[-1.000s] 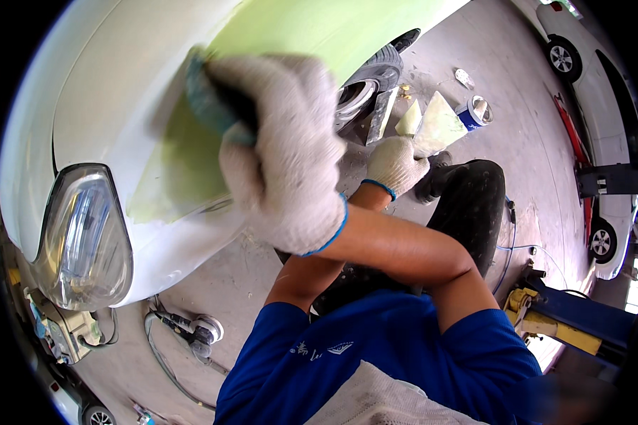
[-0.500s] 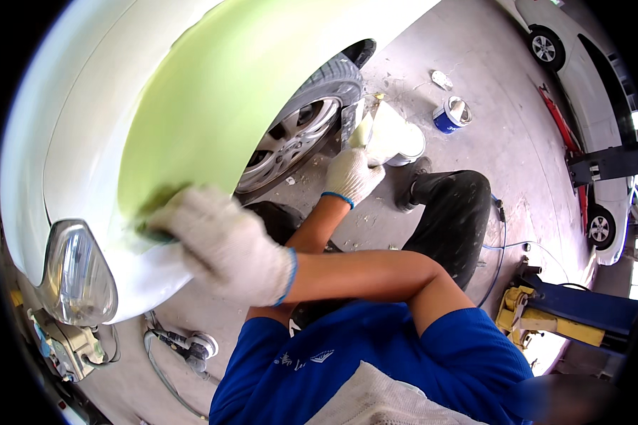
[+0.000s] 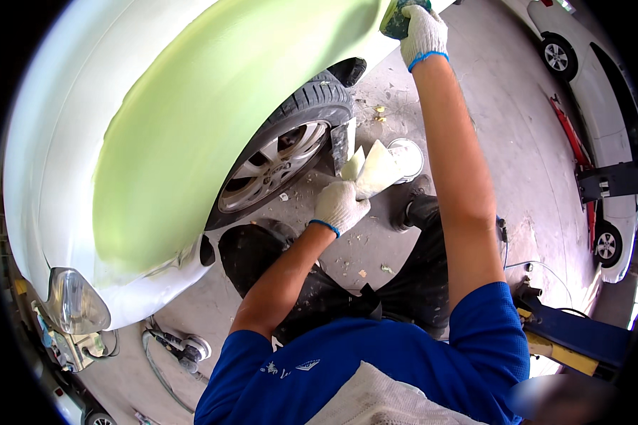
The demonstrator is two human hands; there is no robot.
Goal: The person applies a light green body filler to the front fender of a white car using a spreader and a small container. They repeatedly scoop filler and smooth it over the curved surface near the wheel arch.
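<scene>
My right hand (image 3: 424,34), in a knitted glove with blue cuff, grips a dark green applicator (image 3: 395,21) at the upper edge of the white car's fender. A broad light-green coated patch (image 3: 177,149) covers that fender, above the wheel (image 3: 268,170). My left hand (image 3: 340,209), also gloved, is closed on pale, flat spreaders (image 3: 376,170) held low beside the tire. A round white can (image 3: 408,157) stands just behind them. What exactly the applicator is, I cannot make out.
A sander (image 3: 188,350) with a hose lies at lower left, near the headlight (image 3: 78,301). At right are another white car (image 3: 609,106), a red metal piece (image 3: 567,131) and a blue-and-yellow lift arm (image 3: 567,333). My bent knees sit close to the wheel.
My right hand has swept from low near the headlight up and rightward to the fender's top, arm now extended. The left hand has shifted slightly down and left, still holding the spreaders.
</scene>
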